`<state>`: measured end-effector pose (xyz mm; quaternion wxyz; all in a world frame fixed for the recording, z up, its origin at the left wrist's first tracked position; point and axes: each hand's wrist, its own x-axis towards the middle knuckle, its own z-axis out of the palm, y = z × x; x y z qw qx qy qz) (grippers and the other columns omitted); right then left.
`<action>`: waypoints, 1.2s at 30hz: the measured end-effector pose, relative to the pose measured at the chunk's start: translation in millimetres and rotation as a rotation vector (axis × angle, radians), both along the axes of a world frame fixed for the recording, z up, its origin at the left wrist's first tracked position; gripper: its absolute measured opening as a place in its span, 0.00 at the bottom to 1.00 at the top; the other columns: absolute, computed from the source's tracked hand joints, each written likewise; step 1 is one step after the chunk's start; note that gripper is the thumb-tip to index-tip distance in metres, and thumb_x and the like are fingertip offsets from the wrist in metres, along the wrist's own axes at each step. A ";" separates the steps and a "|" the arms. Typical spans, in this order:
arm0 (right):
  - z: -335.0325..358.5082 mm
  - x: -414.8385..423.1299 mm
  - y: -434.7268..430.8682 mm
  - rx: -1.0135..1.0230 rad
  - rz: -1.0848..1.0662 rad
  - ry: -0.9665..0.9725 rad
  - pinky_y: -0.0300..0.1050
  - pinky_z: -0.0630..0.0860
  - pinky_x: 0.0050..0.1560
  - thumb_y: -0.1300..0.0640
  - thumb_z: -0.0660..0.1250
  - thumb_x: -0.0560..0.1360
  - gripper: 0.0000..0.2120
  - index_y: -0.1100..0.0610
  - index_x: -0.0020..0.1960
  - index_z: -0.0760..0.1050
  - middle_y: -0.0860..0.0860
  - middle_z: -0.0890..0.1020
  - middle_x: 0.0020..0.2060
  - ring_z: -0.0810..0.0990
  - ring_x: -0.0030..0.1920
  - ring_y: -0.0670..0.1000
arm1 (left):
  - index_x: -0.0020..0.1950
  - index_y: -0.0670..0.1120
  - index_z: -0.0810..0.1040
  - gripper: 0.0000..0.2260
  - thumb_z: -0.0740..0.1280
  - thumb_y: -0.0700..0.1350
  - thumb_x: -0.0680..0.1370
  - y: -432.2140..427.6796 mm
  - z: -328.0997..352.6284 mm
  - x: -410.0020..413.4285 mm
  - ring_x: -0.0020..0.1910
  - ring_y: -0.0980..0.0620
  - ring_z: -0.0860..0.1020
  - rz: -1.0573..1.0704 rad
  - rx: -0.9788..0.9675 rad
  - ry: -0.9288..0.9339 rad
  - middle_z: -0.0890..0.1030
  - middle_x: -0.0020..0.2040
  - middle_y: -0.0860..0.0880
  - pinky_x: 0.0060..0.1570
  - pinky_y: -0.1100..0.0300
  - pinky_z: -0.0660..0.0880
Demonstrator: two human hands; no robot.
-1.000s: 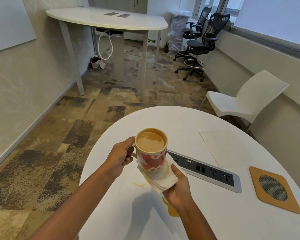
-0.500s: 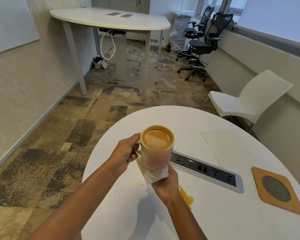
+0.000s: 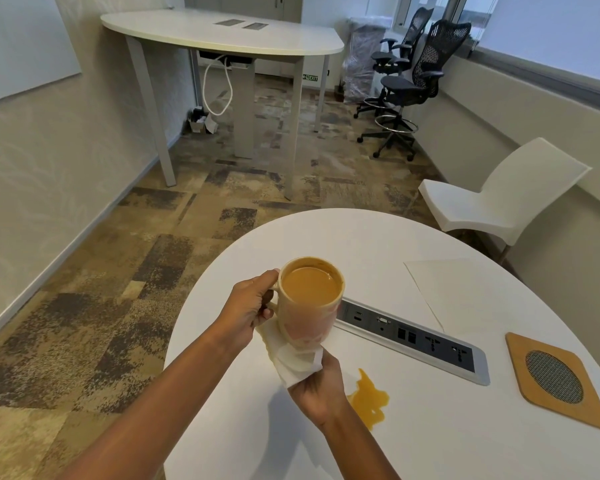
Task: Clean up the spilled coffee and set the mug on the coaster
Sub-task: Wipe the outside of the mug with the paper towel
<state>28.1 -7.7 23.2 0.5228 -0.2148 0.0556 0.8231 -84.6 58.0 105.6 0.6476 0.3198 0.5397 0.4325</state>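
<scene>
Now my left hand (image 3: 248, 306) gripping the mug (image 3: 309, 303) handle, lifted off the table (image 3: 430, 445), my right hand (image 3: 317, 389) clutching the napkin (image 3: 291, 362) under its base, spill (image 3: 369, 400) beside.

Smooth white worktop (image 3: 430, 427) with a soft sheen, glazed ceramic mug (image 3: 309, 323), soft paper napkin (image 3: 291, 365), wooden coaster (image 3: 520, 375) with a woven mesh centre, brushed-metal socket strip (image 3: 478, 372).

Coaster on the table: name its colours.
Tan wooden coaster with a grey mesh centre; head view.

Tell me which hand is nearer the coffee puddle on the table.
Right. The right hand, wiping the mug with a napkin, sits just left of the puddle; the left hand holds the handle, farther up-left.
</scene>
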 end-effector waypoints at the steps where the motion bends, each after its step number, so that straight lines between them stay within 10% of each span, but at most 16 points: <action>1: -1.5 2.4 -1.7 -0.008 0.004 -0.036 0.53 0.83 0.38 0.62 0.64 0.69 0.14 0.71 0.48 0.81 0.66 0.84 0.48 0.84 0.45 0.64 | 0.33 0.47 0.71 0.12 0.65 0.47 0.75 0.3 -1.2 -0.2 0.17 0.59 0.61 0.005 0.003 0.000 0.64 0.17 0.57 0.15 0.73 0.60; 26: 16.5 73.3 17.9 0.079 0.036 -0.812 0.47 0.80 0.36 0.61 0.56 0.78 0.09 0.59 0.49 0.75 0.53 0.86 0.33 0.83 0.39 0.53 | 0.42 0.45 0.75 0.06 0.66 0.47 0.75 4.6 -11.9 -9.0 0.17 0.59 0.63 -0.043 -0.007 -0.017 0.65 0.18 0.57 0.18 0.71 0.65; 36: 3.9 53.2 32.3 0.040 0.081 -0.486 0.51 0.82 0.34 0.58 0.57 0.66 0.18 0.62 0.53 0.73 0.62 0.85 0.35 0.84 0.34 0.60 | 0.36 0.47 0.78 0.08 0.66 0.47 0.74 -4.5 -8.1 -8.7 0.20 0.58 0.63 -0.071 -0.026 -0.087 0.65 0.21 0.55 0.18 0.71 0.64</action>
